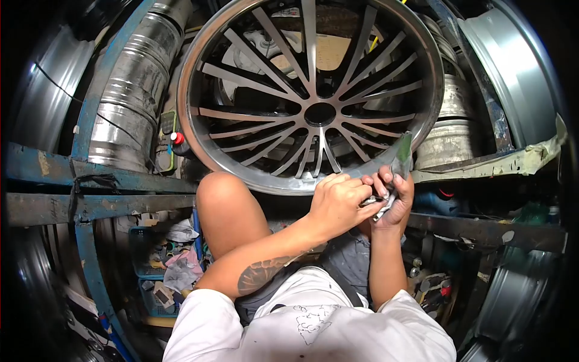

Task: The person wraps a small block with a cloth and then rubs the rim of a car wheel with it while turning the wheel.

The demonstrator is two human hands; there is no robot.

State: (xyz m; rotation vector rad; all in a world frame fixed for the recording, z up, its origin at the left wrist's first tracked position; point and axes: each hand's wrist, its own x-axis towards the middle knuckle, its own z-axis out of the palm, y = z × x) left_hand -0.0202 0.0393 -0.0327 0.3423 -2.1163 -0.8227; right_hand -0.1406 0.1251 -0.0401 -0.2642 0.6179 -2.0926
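Observation:
My right hand is curled round a thin, folded grey-green sheet, which sticks up past the fingers in front of the rim's lower right edge. Right against it, my left hand is closed, its fingertips meeting the lower part of the sheet. Something small, dark and shiny shows between the two hands, but I cannot tell what it is. Just beyond them stands a large multi-spoke alloy wheel rim, tilted toward me, with bright machined spokes and a dark centre hole.
Silver wheel barrels are stacked at the left, and more rims stand at the right. Worn blue metal frames run along both sides. A bottle with a red cap stands beside the rim. Blue baskets hold rags and scraps below.

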